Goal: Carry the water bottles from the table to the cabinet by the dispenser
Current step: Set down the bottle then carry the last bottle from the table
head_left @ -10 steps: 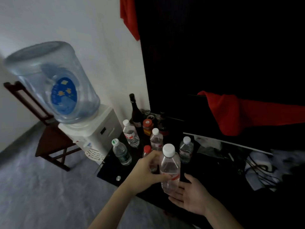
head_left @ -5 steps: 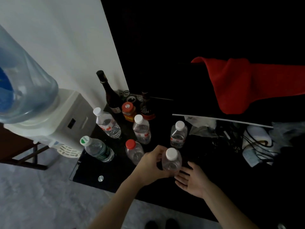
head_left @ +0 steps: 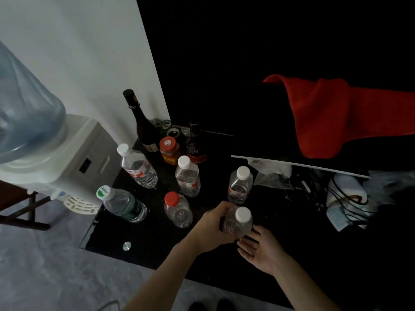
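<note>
So the left hand (head_left: 213, 227) is wrapped around a clear water bottle (head_left: 239, 223), fingers curled round its side, cap up and pointing pretty much straight at the camera, so its long axis runs vertical. It sits low over the black glossy cabinet top (head_left: 134, 239), near the front; can't tell if the base is actually touching down. The right hand (head_left: 261, 251) is flat open, palm up, fingers spread just beside and below the bottle, holding nothing.

The held bottle is see-through plastic with a white cap, looks mostly empty.

Count on the cabinet: 5 more plastic bottles standing upright. 3 have white caps: 1 by the dispenser (head_left: 138, 168), 1 in the middle (head_left: 188, 178), 1 just behind the held bottle (head_left: 239, 185). Then 1 green cap bottle (head_left: 122, 204) and 1 red cap bottle (head_left: 177, 211). So 6 plastic ones total with the held one.

Behind those: 2 dark glass bottles, a tall one (head_left: 141, 122) by the wall and a shorter one (head_left: 195, 142), plus 1 jar with a red lid (head_left: 169, 151).

White water dispenser (head_left: 74, 153) with its blue jug (head_left: 24, 113) stands just left of the cabinet. 1 red cloth (head_left: 336, 115) hangs off to the right.
</note>
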A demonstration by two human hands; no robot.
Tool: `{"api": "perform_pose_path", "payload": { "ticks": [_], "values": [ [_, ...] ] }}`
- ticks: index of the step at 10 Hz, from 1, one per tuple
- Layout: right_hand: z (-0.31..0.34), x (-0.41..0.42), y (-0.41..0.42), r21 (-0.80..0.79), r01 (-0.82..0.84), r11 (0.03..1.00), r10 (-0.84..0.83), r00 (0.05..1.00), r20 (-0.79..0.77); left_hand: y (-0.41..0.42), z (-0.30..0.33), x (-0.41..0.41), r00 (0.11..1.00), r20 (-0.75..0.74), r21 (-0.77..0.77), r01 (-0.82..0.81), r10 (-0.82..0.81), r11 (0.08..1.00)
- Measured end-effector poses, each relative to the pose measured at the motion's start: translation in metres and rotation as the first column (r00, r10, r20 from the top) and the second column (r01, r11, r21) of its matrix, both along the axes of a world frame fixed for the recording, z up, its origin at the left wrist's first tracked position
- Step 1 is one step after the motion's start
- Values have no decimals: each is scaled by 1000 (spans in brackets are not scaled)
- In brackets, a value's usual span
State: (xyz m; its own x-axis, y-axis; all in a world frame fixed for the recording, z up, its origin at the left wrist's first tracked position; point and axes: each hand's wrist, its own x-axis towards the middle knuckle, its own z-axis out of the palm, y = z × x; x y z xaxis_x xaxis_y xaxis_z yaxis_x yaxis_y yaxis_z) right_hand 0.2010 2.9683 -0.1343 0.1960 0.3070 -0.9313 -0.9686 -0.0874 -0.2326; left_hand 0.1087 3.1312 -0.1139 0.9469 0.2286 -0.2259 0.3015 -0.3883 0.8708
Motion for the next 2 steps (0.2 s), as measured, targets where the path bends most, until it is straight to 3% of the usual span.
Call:
{"api": "perform_pose_path", "payload": {
  "ticks": [2],
  "values": [
    [36, 11, -5, -5, -35, 999, 35, 996, 85, 2, 15, -5, 995, -80, 129, 68, -58, 989]
  ]
}}
